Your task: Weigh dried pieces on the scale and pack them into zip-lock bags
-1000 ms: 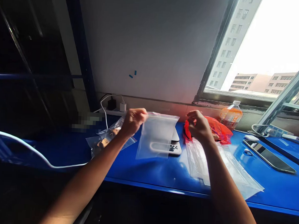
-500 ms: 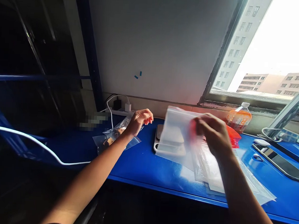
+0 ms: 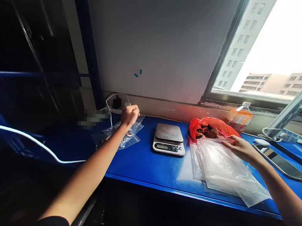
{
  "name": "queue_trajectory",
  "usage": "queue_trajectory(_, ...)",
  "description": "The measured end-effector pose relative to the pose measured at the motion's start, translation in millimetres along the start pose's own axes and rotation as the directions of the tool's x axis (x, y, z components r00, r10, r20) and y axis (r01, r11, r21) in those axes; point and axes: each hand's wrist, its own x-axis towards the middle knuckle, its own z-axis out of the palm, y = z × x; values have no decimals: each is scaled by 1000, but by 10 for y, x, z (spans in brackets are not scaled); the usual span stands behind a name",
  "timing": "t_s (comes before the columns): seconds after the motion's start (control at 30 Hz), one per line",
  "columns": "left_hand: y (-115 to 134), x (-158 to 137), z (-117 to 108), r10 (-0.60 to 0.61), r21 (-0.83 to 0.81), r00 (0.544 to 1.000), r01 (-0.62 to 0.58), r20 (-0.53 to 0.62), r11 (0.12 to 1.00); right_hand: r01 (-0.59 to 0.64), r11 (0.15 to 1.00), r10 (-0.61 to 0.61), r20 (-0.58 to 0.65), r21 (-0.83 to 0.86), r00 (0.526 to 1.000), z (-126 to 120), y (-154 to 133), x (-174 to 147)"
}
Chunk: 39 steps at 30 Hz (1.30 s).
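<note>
Tabletop [image 3: 143, 164]: chunks [image 3: 208, 131] in red bag [image 3: 194, 129]; right grip [image 3: 242, 148] pinches pouch [image 3: 221, 164]; left fist [image 3: 129, 116], contents unseen.

Clear plastic bags [image 3: 249, 192] lie overlapping in a loose fan at the lower right of the frame, glossy and wrinkled, one corner jutting toward the bottom edge. The topmost bag [image 3: 220, 160] lies nearly flat, its upper edge almost level.

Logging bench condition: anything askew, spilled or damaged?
The clear plastic bags at the right hand lie askew, fanned unevenly with corners pointing different ways on the glossy blue tabletop. No spill shows around the open red plastic bag of brown chunks; no damage stands out.
</note>
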Motion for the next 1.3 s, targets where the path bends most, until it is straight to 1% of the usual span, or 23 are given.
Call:
queue_trajectory(0.03, -7, 5, 33, -4, 74, 999, 1, 37, 997, 10, 999, -9, 39, -34, 999, 22, 27, 30)
queue_trajectory(0.07, -18, 26, 59, -11, 146, 996, -3, 93, 989, 5, 999, 0, 105, -48, 994, 32, 50, 65)
queue_trajectory(0.1, -34, 64, 76, -22, 213, 986, -14, 166, 977, -5, 998, 15, 154, -64, 988, 28, 69, 100)
queue_trajectory(0.13, -54, 120, 82, -39, 274, 966, -33, 255, 961, -9, 994, 23, 128, -109, 991, 11, 83, 133)
queue_trajectory(0.17, -78, 190, 76, -59, 325, 936, -61, 347, 944, -1, 986, 18, 101, -164, 995, -17, 87, 162)
queue_trajectory(0.23, -133, 348, 35, -107, 405, 857, -125, 503, 906, 37, 962, -24, 51, -269, 998, -93, 52, 196)
queue_trajectory(0.3, -189, 480, -29, -147, 465, 791, -188, 593, 865, 87, 939, -88, 10, -332, 996, -169, -71, 200)
queue_trajectory(0.4, -248, 540, -100, -179, 519, 721, -281, 669, 807, 175, 933, -200, -50, -315, 979, -210, -458, 172)
queue_trajectory(0.47, -264, 503, -105, -184, 538, 696, -332, 694, 774, 259, 936, -283, -75, -239, 956, -168, -818, 149)
queue_trajectory(0.5, -266, 476, -95, -183, 546, 690, -353, 701, 760, 308, 933, -324, -64, -186, 944, -128, -1007, 141)
queue_trajectory(0.6, -266, 419, -37, -163, 563, 691, -403, 704, 721, 401, 915, -403, -72, -43, 912, 65, -1516, 140)
queue_trajectory(0.67, -271, 407, -1, -137, 569, 702, -430, 699, 701, 442, 897, -441, -72, 4, 895, 237, -1751, 155)
queue_trajectory(0.73, -276, 404, 17, -117, 574, 709, -449, 695, 685, 460, 887, -458, -39, 45, 888, 422, -1889, 165)
queue_trajectory(0.8, -268, 400, 11, -106, 573, 708, -462, 698, 677, 461, 884, -462, 1, 79, 887, 585, -1947, 155)
queue_trajectory(0.87, -227, 396, -17, -98, 567, 706, -470, 702, 676, 461, 882, -466, 36, 99, 884, 700, -1953, 126)
queue_trajectory(0.93, -136, 391, -56, -81, 557, 707, -475, 702, 681, 458, 882, -465, 54, 109, 884, 756, -1933, 90)
queue_trajectory(1.03, 113, 340, -123, -21, 520, 712, -493, 702, 697, 408, 896, -424, 64, 175, 904, 763, -1899, 60)
queue_trajectory(1.1, 333, 249, -159, 52, 480, 716, -518, 696, 708, 335, 897, -374, 93, 288, 923, 752, -1886, 60)
queue_trajectory(1.13, 448, 187, -170, 109, 453, 721, -538, 684, 711, 282, 891, -341, 115, 355, 933, 748, -1883, 63)
queue_trajectory(1.17, 558, 115, -173, 203, 406, 725, -568, 658, 716, 222, 880, -306, 142, 420, 941, 745, -1880, 68)
queue_trajectory(1.23, 746, -38, -151, 352, 314, 704, -630, 616, 711, 110, 843, -248, 200, 526, 948, 737, -1878, 74)
queue_trajectory(1.3, 866, -185, -90, 437, 243, 676, -668, 594, 703, 24, 792, -227, 258, 610, 939, 727, -1878, 74)
